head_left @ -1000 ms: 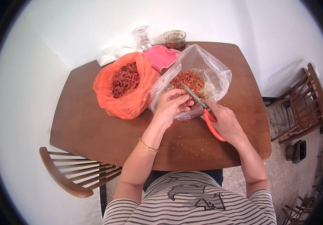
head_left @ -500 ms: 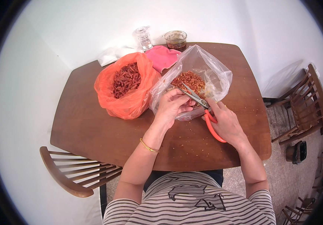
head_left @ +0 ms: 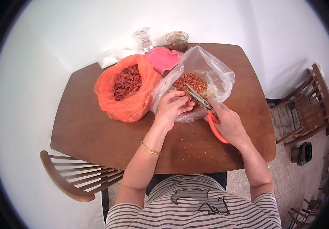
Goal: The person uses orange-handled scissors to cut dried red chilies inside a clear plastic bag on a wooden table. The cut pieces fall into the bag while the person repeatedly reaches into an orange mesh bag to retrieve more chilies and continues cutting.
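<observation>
My right hand (head_left: pixel 228 121) is closed round the red handles of a pair of scissors (head_left: pixel 215 129), whose metal blades point up and left and look nearly closed. Just left of the blades, my left hand (head_left: pixel 171 107) has its fingers bent and pinched on a dried red chili, mostly hidden by the fingers. Both hands are over the near rim of a clear plastic bag (head_left: pixel 221 72) that stands open. Inside it lies a heap of cut chili pieces (head_left: pixel 190 81). An orange plastic bag (head_left: pixel 109 101) to the left is full of whole dried chilies (head_left: pixel 128 82).
On the brown table (head_left: pixel 107 141), a pink cloth (head_left: pixel 163 59), a clear glass (head_left: pixel 144 40) and a glass bowl with dark contents (head_left: pixel 177 41) stand at the back by the wall. Small seeds are scattered near the front edge. Wooden chairs (head_left: pixel 309 103) are at right and lower left.
The scissors and my left fingertips have drawn slightly apart. The whole view has shifted a little; both bags stay in place and both grips are unchanged.
</observation>
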Demonstrator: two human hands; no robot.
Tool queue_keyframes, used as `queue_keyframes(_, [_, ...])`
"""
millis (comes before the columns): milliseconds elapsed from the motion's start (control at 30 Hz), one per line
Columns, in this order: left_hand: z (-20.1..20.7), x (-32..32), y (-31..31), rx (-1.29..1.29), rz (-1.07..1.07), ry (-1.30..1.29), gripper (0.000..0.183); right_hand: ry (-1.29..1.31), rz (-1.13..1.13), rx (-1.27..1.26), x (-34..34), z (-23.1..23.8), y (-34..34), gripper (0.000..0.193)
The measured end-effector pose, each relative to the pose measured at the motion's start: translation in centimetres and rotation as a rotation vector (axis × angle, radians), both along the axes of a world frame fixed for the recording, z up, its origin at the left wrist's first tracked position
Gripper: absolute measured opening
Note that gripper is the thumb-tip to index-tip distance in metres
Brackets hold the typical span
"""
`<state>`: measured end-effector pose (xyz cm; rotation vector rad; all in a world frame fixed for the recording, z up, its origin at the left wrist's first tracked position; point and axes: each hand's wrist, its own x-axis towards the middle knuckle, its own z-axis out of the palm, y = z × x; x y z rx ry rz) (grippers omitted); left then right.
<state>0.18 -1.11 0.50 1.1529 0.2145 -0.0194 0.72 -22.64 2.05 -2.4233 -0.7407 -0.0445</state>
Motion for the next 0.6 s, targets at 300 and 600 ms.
queue_keyframes(300, [-0.32, 0.01, -0.29, -0.01, -0.053, -0.026, 0.007, -0.042, 0.029, -0.002, -0.14, -0.01, 0.16, 0.051])
queue_keyframes(600, [-0.94, 0.21, 0.12, 0.015, -0.063, 0.005, 0.011, -0.06, 0.07, 0.002, 0.15, -0.26, 0.06, 0.038])
